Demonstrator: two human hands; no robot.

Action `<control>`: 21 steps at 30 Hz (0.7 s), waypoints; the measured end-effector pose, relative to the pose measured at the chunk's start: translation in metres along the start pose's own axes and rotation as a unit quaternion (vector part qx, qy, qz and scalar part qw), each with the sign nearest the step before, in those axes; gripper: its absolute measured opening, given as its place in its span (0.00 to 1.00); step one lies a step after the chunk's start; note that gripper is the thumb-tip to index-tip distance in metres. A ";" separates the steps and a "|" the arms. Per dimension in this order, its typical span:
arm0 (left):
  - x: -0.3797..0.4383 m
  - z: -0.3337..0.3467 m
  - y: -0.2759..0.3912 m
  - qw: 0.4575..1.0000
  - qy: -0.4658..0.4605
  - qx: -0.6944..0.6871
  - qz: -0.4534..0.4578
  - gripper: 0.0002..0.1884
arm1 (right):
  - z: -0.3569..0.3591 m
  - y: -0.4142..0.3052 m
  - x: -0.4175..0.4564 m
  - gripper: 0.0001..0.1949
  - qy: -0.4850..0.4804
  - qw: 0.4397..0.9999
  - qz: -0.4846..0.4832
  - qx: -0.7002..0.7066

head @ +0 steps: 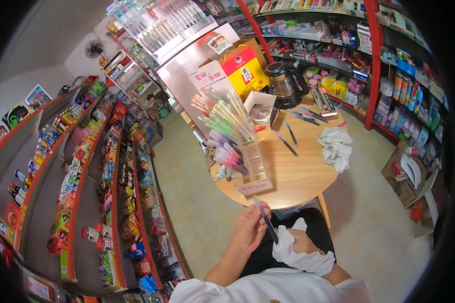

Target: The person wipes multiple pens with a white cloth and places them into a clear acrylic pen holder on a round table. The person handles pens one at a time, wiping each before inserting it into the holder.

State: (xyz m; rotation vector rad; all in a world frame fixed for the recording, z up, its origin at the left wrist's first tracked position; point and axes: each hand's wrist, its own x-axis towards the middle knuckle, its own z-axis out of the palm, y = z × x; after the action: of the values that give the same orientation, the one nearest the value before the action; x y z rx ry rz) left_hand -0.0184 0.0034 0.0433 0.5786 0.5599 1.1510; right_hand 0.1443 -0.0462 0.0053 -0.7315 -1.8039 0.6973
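A dark pen with a clear cap end (267, 221) is held between the fingers of my left hand (251, 227), just in front of the round wooden table. Its lower end meets a crumpled white tissue or cloth (284, 246), which my right hand (304, 242) grips; part of it wraps toward the wrist. Beyond my hands, a clear plastic pen rack (256, 161) stands on the table, with pink, purple, green, yellow and red pens in its rear sections. Several dark pens (287, 144) lie on the wood to the right of the rack.
On the round table (307, 170) are a crumpled white cloth (335, 149), a glass kettle (284, 85), a pen box (323, 101) and a yellow-red carton (246, 72). Goods shelves (76, 181) line the left; red-framed shelves (373, 64) stand right, above an open cardboard box (405, 178).
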 end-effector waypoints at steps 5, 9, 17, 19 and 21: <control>0.009 -0.005 0.018 0.998 0.018 -0.030 0.054 0.11 | 0.014 0.030 -0.021 0.08 -0.056 0.980 0.127 0.140; 0.047 0.038 0.096 0.878 0.045 0.235 0.415 0.19 | 0.002 0.019 -0.026 0.07 -0.039 0.964 0.209 0.157; 0.124 0.040 0.154 0.665 0.110 0.563 0.478 0.20 | 0.035 0.074 -0.065 0.12 -0.244 0.489 -0.305 -0.780; 0.136 0.034 0.150 0.642 0.134 0.607 0.449 0.20 | 0.019 0.058 -0.054 0.10 -0.251 0.471 -0.293 -0.793; 0.141 0.022 0.149 0.602 0.150 0.639 0.455 0.17 | -0.019 0.012 -0.025 0.08 -0.233 0.438 -0.319 -0.808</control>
State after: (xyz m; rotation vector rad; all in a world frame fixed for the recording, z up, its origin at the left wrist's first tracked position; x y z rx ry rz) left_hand -0.0600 0.1784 0.1446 2.1393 1.5196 1.6915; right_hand 0.1714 -0.0550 -0.0125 -0.8073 -2.6224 -1.9233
